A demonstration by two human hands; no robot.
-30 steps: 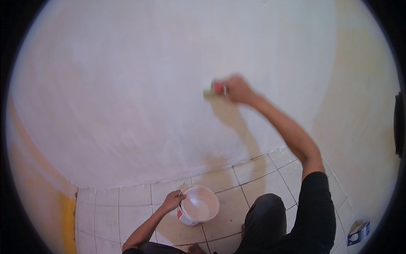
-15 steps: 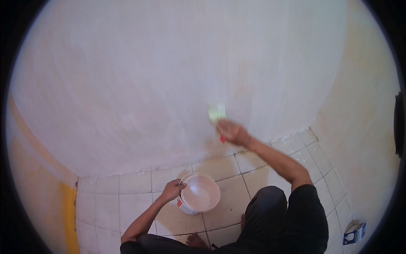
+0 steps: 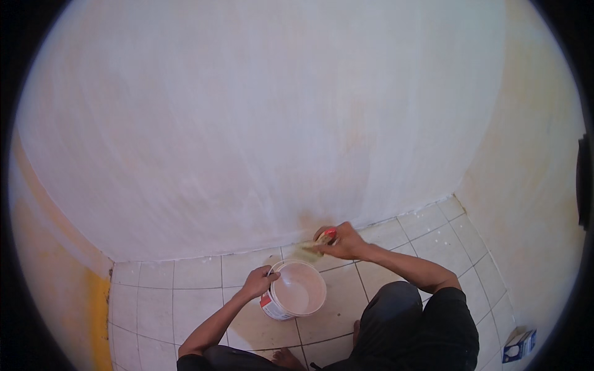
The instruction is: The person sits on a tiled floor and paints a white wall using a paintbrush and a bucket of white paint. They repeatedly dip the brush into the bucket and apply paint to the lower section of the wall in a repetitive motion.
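My left hand (image 3: 260,282) is closed on the rim of a white paint bucket (image 3: 284,311), at its left side. Pale paint lies inside the bucket, which stands on the tiles between my feet and the wall. My right hand (image 3: 345,242) grips a paintbrush (image 3: 326,236) with a red handle. Its pale bristles, a little blurred, hang over the far right edge of the bucket, close to the foot of the wall. Whitish streaks cover the wall (image 3: 260,136), with a browner patch low down near the brush.
Pale floor tiles (image 3: 154,306) spread around me, with white paint spots to the right. A small blue and white box (image 3: 519,346) stands at the lower right. The left side wall has a yellow strip (image 3: 101,318); another wall (image 3: 538,204) rises on the right.
My right hand has come down from the wall with the paintbrush to just above the bucket. My left hand still holds the bucket, which sits slightly lower and farther right in the picture.
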